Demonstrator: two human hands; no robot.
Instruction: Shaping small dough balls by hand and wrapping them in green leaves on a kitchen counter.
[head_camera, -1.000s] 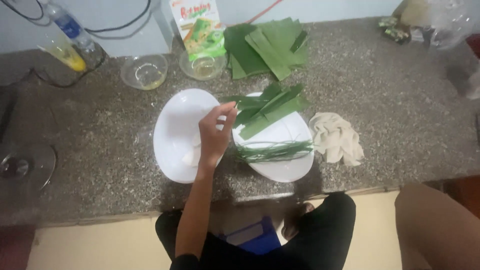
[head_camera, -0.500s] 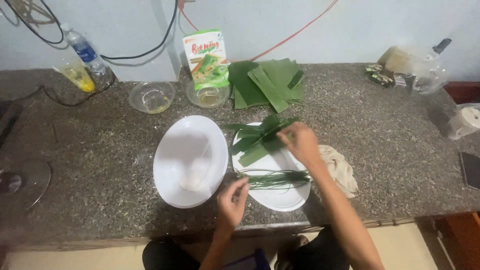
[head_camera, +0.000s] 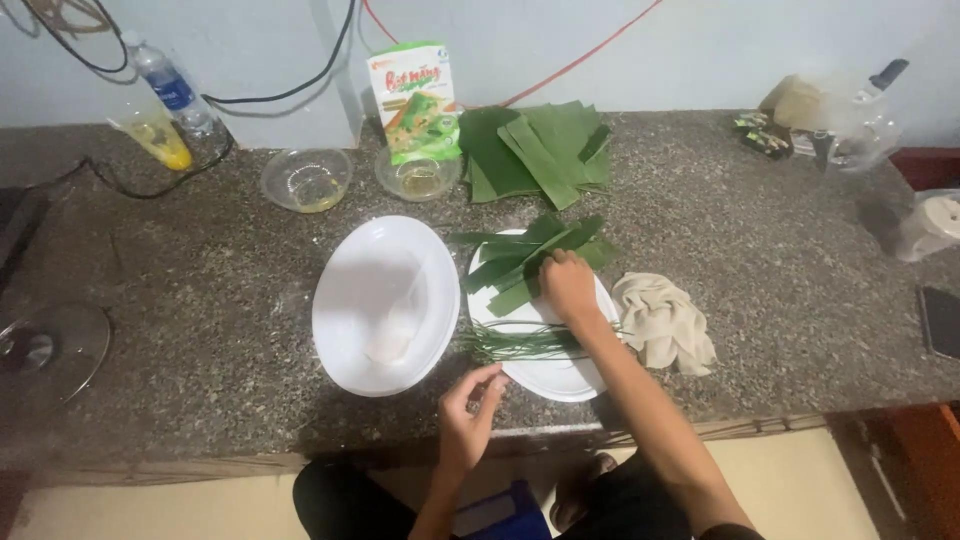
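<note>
My right hand (head_camera: 568, 285) lies knuckles up on a bunch of cut green leaf strips (head_camera: 505, 272), fingers curled over them, on the right white plate (head_camera: 560, 385). A bundle of thin green strands (head_camera: 510, 345) lies across the same plate, nearer to me. My left hand (head_camera: 470, 410) hovers at the counter's front edge just left of that plate, thumb and fingers apart, holding nothing I can see. To the left sits a white oval dish (head_camera: 345, 280) with a pale lump of dough (head_camera: 390, 340) in it.
A stack of large green leaves (head_camera: 535, 150), a green flour packet (head_camera: 420, 100), two glass bowls (head_camera: 305, 180) (head_camera: 418, 178) and bottles (head_camera: 170, 95) stand at the back. A beige cloth (head_camera: 662, 322) lies right of the plate. A glass lid (head_camera: 40, 345) sits far left.
My left hand came off the white dish and dropped to the front edge. My right hand came in and moved onto the leaf strips. The camera view shifted.
</note>
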